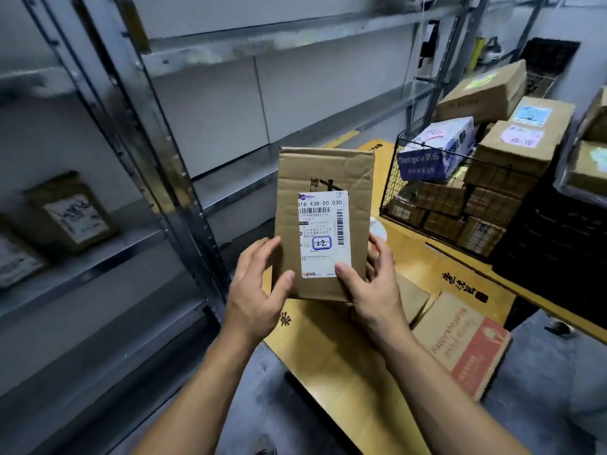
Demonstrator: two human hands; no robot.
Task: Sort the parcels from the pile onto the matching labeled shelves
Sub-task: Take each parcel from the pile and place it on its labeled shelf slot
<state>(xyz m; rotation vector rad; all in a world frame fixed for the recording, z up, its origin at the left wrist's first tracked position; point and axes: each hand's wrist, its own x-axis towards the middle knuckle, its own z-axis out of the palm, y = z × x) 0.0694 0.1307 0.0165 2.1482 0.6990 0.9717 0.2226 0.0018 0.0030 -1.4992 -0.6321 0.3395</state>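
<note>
From the head view, we hold a flat brown cardboard parcel (325,178) upright in front of us with both arms stretched forward. Our left hand (259,284) grips its lower left edge, thumb on the front face. Our right hand (371,284) grips its lower right edge, thumb pressed on the bottom corner of the parcel's white shipping label (323,231).

The label reads "616 438-00 030" above barcodes, with a handwritten "22" in a blue box.

Right of the parcel and farther off, a black wire basket (387,188) holds stacked small brown cartons, with a blue-and-white box (437,149) on top. Below the parcel to the right lies a brown-and-red carton (460,343) printed "Happyshopping". Left of the parcel stands grey metal shelving (184,178).
</note>
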